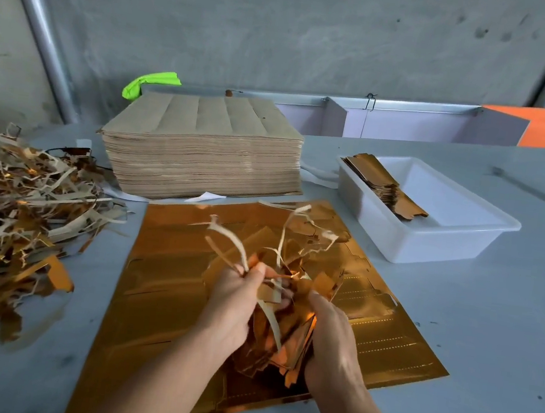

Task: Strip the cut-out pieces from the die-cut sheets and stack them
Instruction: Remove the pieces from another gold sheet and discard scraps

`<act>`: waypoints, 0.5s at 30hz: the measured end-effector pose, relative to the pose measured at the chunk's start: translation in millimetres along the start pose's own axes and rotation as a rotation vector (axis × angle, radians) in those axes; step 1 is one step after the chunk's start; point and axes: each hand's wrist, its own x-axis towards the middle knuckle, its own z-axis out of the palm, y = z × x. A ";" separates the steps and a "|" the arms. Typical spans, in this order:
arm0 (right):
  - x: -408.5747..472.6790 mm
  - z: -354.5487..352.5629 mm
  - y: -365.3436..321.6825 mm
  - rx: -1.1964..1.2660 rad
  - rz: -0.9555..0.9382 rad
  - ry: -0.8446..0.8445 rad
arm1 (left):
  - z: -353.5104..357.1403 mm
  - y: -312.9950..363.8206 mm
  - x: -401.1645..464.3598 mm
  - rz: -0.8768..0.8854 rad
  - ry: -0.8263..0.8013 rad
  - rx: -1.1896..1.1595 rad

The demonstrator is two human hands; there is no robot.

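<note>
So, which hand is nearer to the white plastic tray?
Right. The right hand grips the gold pieces on the side toward the white tray, which sits beyond it to the right. The left hand, pinching waste strips, is farther left.

A crumpled bundle of gold foil cut-outs and pale waste strips (282, 306) was gripped between the left hand (236, 307) and right hand (333, 345), strips curling upward from the grip. Directly beneath the grip, a shiny gold die-cut sheet (183, 264) was laid flat. Beyond the grip, a tall stack of brown-backed sheets (202, 151) was seen. To the grip's far right, stripped pieces (382, 181) were stacked in a white tray (430, 238). To its left, a heap of waste strips (15, 217) was spread.
</note>
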 end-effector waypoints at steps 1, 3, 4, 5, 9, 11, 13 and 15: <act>0.3 0.0 0.4 0.011 0.004 -0.014 | -1.0 2.5 1.9 -0.063 0.024 -0.080; 0.1 0.8 2.1 0.008 0.010 -0.030 | -1.4 4.5 5.0 -0.136 0.031 -0.149; 0.2 1.2 3.1 0.015 0.013 -0.041 | -0.6 5.6 4.5 -0.163 0.008 -0.185; 0.4 1.1 3.9 0.024 0.015 -0.048 | -0.3 6.7 4.8 -0.189 -0.023 -0.231; 2.2 -3.0 5.1 0.093 0.044 -0.012 | -3.7 16.3 2.8 -0.289 -0.107 -0.468; 2.5 -4.4 5.1 0.092 0.029 -0.022 | -4.8 16.6 3.9 -0.258 -0.074 -0.460; 1.9 -1.7 6.0 0.028 -0.006 -0.062 | -3.1 16.1 -0.4 -0.245 -0.097 -0.438; 0.8 1.6 7.1 -0.063 -0.047 -0.078 | -3.1 16.0 -1.6 -0.274 -0.141 -0.451</act>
